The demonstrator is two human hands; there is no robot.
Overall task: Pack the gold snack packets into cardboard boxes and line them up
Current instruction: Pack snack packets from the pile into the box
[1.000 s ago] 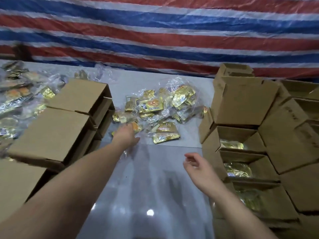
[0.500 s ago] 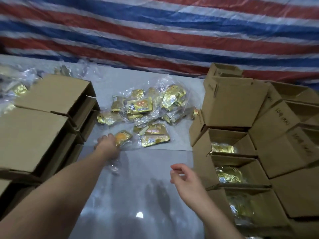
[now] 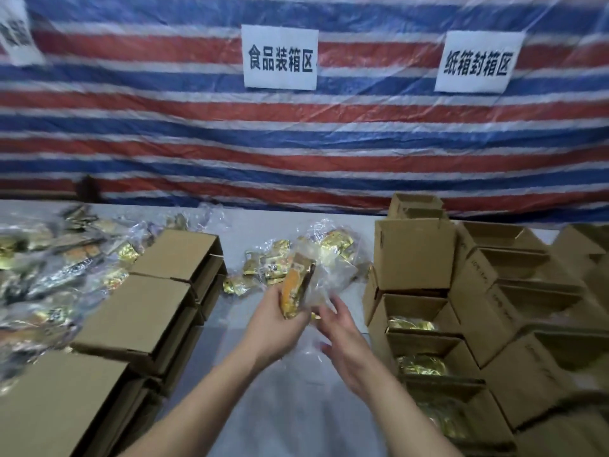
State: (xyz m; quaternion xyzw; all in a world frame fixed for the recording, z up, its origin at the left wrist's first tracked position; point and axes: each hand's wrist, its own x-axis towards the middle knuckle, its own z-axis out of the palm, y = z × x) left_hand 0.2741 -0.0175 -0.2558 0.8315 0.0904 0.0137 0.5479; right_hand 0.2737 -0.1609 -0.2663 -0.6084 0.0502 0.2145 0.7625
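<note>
The fingers (image 3: 276,303) of my left hand (image 3: 280,328) are curled round a gold and orange foil snack packet (image 3: 294,289), held upright above the pale grey worktop (image 3: 290,407); clear plastic wrapping (image 3: 324,285) trails from it to the right. The fingers (image 3: 329,310) of my right hand (image 3: 342,338) are loosely spread just beside the packet, reaching at the plastic; whether they actually pinch it I cannot tell through the blur. To my right stands a row of open brown cardboard boxes (image 3: 425,338), several with gold packets lying inside, and more open boxes (image 3: 514,282) sit further right. To my left are stacks of closed flat brown cardboard boxes (image 3: 138,311). Beyond my hands a loose heap of gold snack packets in clear bags (image 3: 280,262) lies on the worktop, between the two groups of boxes. At far left is a larger pile of bagged packets (image 3: 49,258). Behind everything hangs a red, white and blue striped tarpaulin (image 3: 197,127), carrying white paper signs with black characters (image 3: 280,57).
</note>
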